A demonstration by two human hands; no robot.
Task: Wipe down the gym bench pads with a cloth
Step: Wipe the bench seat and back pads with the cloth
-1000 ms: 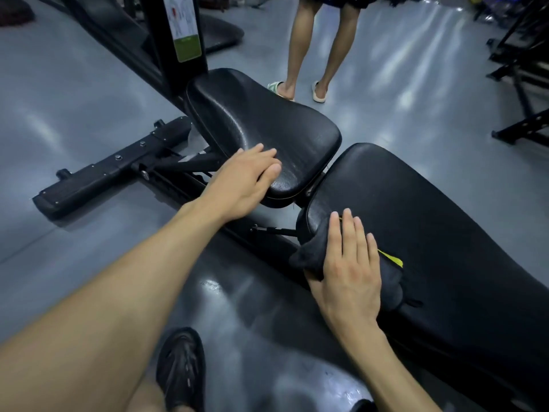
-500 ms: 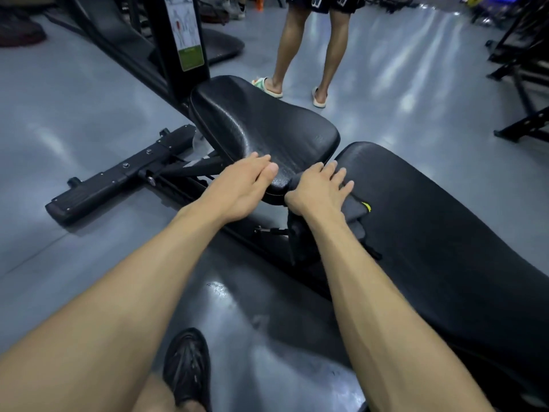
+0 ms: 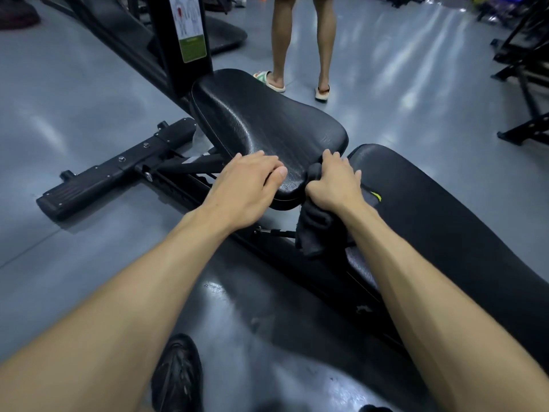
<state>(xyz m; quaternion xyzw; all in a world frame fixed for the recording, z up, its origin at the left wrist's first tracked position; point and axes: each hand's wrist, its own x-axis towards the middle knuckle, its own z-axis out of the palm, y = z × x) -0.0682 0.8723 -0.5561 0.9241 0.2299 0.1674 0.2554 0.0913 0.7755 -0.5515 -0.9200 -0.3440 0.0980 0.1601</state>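
Note:
A black gym bench has a small seat pad [image 3: 261, 123] and a long back pad [image 3: 445, 221] to its right, with a narrow gap between them. My left hand [image 3: 246, 185] rests flat on the near edge of the seat pad, holding nothing. My right hand [image 3: 334, 182] grips a dark cloth [image 3: 315, 230] and presses it into the gap at the seat pad's right end. Most of the cloth hangs down below the hand; a yellow tag [image 3: 376, 195] shows on the back pad.
The bench's black steel foot bar [image 3: 116, 171] sticks out to the left over the grey floor. An upright post with a label [image 3: 190, 28] stands behind the seat. A person in sandals [image 3: 300, 49] stands just beyond the bench. Racks [image 3: 525, 84] at right. My shoe [image 3: 178, 376] below.
My right hand slid the cloth from the back pad's near edge up and left into the gap beside the seat pad. The left hand stayed on the seat edge.

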